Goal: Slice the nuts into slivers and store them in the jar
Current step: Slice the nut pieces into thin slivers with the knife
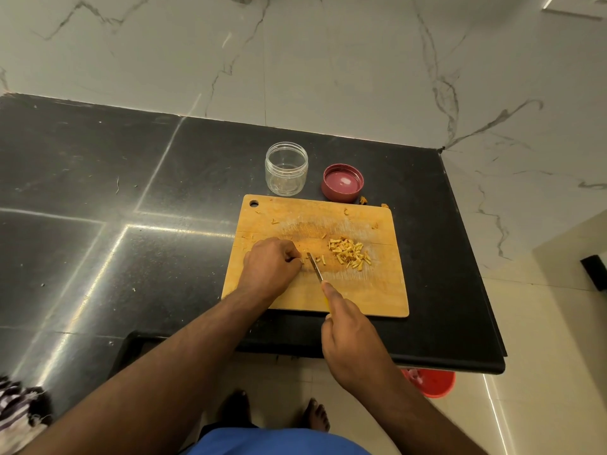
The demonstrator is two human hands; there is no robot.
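A wooden cutting board lies on the black counter. A pile of pale nut slivers sits right of its middle. My left hand rests on the board with fingers curled, pinching a small nut piece that is mostly hidden. My right hand grips a knife with a yellow handle; the blade tip touches the board right beside my left fingertips. A clear, lidless jar stands upright behind the board. Its dark red lid lies upside down to the jar's right.
The black counter extends far to the left and ends in an edge just right of the board. A marble wall rises behind. An orange bucket stands on the floor under the counter's edge. Stray nut bits lie near the lid.
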